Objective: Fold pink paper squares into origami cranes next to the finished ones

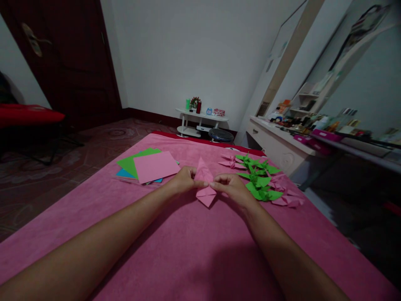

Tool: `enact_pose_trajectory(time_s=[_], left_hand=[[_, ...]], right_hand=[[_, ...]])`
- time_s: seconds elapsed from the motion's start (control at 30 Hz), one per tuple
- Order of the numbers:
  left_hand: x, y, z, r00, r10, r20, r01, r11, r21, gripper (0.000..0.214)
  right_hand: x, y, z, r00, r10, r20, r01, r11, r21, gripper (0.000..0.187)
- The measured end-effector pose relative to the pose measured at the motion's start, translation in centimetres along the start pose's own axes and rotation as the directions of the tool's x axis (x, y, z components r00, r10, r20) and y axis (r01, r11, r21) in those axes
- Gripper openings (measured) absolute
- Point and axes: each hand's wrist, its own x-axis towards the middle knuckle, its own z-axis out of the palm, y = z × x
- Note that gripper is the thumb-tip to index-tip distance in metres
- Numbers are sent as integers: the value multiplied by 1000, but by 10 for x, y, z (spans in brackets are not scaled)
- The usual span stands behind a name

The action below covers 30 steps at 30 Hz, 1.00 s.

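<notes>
Between my two hands is a pink sheet of origami paper (pixel 204 172), folded into a long diamond with its points toward and away from me. My left hand (pixel 187 179) grips its left edge, the thumb lying across the paper near the middle. On the right edge my right hand (pixel 230 186) pinches it with thumb and curled fingers. The two thumb tips nearly meet at a crosswise crease. To the right lie several folded green paper cranes (pixel 258 179) and pink paper cranes (pixel 286 196). A pile of square paper, a pink sheet (pixel 156 166) on top, lies to the left.
A pink cloth (pixel 188 251) covers the surface under my hands. Beyond it stands a small white shelf (pixel 202 115) with a few small items. At right is a dressing table (pixel 282 140) crowded with bottles. A red seat (pixel 28 115) stands at left by a dark door (pixel 62 62).
</notes>
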Motion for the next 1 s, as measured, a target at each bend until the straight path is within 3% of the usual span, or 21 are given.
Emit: enact_pose_trajectory(time_s=[0.13,1.0], left_hand=[[-2,1,2,999,20,40,-21,999,26,33],[0,-3,1,998,30,52,-28,999,-31,35]], right_hand=[[-2,-2,-1,996,75,40,-77,996,46,31],[-2,-2,2,997,66,-48,-66,998,-1,33]])
